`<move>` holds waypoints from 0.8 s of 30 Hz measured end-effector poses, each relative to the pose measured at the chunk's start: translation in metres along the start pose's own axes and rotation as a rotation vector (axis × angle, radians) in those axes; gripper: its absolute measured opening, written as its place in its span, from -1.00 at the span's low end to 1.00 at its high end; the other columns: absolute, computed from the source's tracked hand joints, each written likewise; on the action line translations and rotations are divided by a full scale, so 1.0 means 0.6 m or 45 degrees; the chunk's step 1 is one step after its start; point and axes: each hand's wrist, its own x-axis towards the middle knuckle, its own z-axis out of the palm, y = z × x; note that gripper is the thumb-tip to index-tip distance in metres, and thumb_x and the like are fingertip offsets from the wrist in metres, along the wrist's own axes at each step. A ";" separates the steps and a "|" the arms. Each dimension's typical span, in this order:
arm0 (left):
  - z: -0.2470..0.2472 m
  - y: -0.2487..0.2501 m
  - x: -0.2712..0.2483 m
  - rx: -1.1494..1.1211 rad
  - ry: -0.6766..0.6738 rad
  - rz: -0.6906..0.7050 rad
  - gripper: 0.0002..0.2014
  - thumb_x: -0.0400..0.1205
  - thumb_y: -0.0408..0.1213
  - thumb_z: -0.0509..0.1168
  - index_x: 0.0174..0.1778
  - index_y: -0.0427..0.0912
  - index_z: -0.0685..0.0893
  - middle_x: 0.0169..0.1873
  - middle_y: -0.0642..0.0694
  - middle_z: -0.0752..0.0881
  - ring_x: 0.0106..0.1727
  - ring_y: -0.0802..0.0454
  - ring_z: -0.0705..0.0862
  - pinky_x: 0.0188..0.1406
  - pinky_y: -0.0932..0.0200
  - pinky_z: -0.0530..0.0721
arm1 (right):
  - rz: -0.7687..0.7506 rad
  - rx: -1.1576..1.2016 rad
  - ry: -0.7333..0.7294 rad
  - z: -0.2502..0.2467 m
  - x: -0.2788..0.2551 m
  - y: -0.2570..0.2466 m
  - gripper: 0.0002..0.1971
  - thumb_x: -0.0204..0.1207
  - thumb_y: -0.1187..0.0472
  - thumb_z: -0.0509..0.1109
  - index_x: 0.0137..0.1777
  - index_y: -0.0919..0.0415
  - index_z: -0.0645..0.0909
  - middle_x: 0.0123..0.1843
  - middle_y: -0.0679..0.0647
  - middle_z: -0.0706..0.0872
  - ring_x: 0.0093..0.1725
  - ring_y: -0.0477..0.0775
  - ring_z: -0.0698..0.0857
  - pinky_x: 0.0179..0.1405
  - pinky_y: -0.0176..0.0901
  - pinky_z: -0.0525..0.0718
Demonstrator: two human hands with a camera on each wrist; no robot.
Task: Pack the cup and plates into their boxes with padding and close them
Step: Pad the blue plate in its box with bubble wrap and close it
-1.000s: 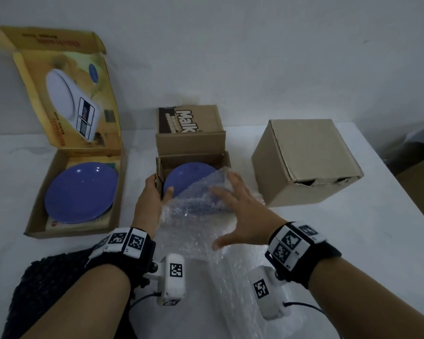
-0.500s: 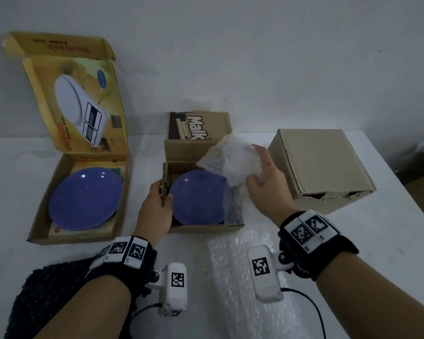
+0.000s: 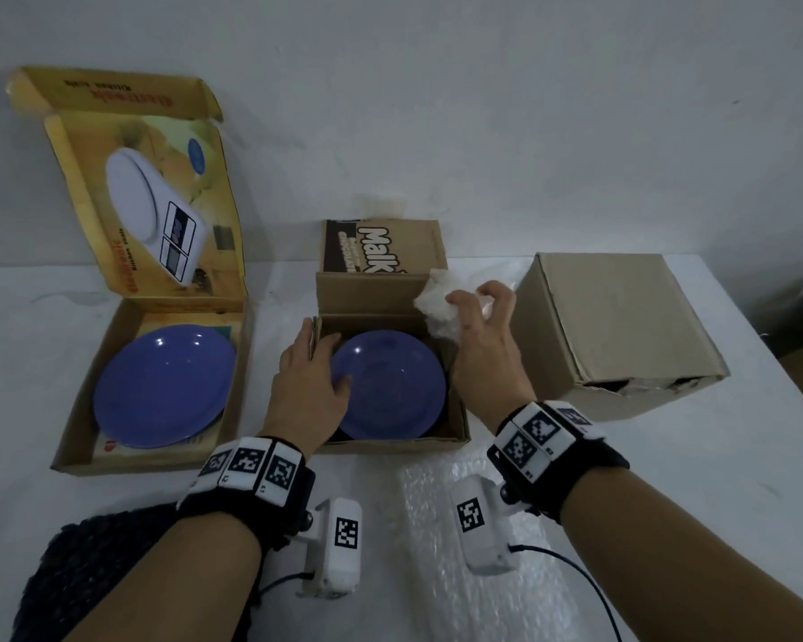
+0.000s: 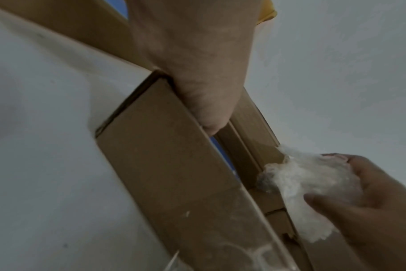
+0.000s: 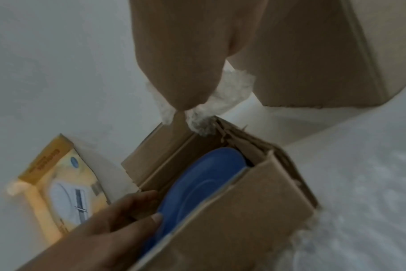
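Middle brown box [image 3: 392,444] on the white bench [image 3: 668,479], lid flap up, blue plate [image 3: 390,386] lying flat inside it. Left hand [image 3: 307,386] clamped on that box's left wall, thumb over the plate's left rim, fingers outside the wall. Right hand [image 3: 483,335] at the box's far right corner, grip curled round a crumpled wad of bubble wrap [image 3: 441,312]; the wad looks to touch the box's rear corner, but the right wrist view is blurred, so hard to say. Left of the middle box: a yellow kitchen-scale box [image 3: 158,456], lid standing open, second blue plate [image 3: 163,386] flat inside. Right of the middle box: a plain closed carton [image 3: 617,326], standing just apart from it. In front of the middle box, a flat bubble wrap sheet [image 3: 436,525] on the bench, and off to the front left a dark knitted cloth [image 3: 89,572].
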 end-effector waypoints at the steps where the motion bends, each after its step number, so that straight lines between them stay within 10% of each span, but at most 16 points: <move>1: 0.000 0.000 0.005 0.025 -0.021 -0.012 -0.44 0.61 -0.13 0.30 0.54 -0.05 0.34 0.66 -0.15 0.01 0.58 -0.24 0.17 0.47 -0.17 0.35 | -0.029 -0.066 0.023 0.000 0.004 0.001 -0.33 0.29 0.64 0.25 0.37 0.11 0.38 0.42 0.17 0.16 -0.04 0.26 0.59 -0.14 -0.20 0.43; 5: 0.009 0.001 0.008 0.046 -0.024 -0.059 -0.42 0.57 -0.14 0.34 0.53 -0.03 0.37 0.66 -0.16 0.02 0.57 -0.25 0.21 0.41 -0.18 0.41 | -0.167 -0.222 0.226 -0.002 0.024 -0.002 -0.57 0.39 0.45 0.42 0.20 0.09 0.46 0.09 0.14 0.56 -0.38 0.23 0.65 -0.54 -0.19 0.43; 13: 0.023 -0.010 0.006 -0.136 0.022 -0.047 -0.47 0.58 -0.30 0.31 0.48 -0.02 0.40 0.66 -0.09 0.07 0.54 -0.17 0.34 0.40 -0.07 0.48 | -0.469 -0.679 0.119 0.042 0.042 -0.004 -0.68 0.07 0.45 0.53 -0.15 0.22 0.64 -0.37 0.12 0.69 -0.27 0.22 0.63 -0.41 -0.10 0.54; 21: 0.023 -0.012 0.008 -0.132 -0.005 -0.063 -0.45 0.58 -0.27 0.32 0.50 0.00 0.38 0.66 -0.07 0.07 0.53 -0.16 0.35 0.39 -0.06 0.45 | -0.368 -1.042 -0.384 0.078 0.024 -0.034 -0.60 0.53 0.18 0.23 0.34 0.31 0.40 0.15 0.33 0.69 0.30 0.38 0.53 0.26 0.11 0.44; 24: 0.023 -0.013 0.008 -0.168 0.008 -0.043 -0.48 0.57 -0.28 0.32 0.48 0.00 0.41 0.65 -0.07 0.10 0.53 -0.17 0.36 0.39 -0.07 0.47 | -0.310 -0.984 -0.440 0.086 0.020 -0.047 -0.63 0.55 0.24 0.22 0.35 0.26 0.36 0.24 0.30 0.60 0.14 0.35 0.62 0.15 0.12 0.54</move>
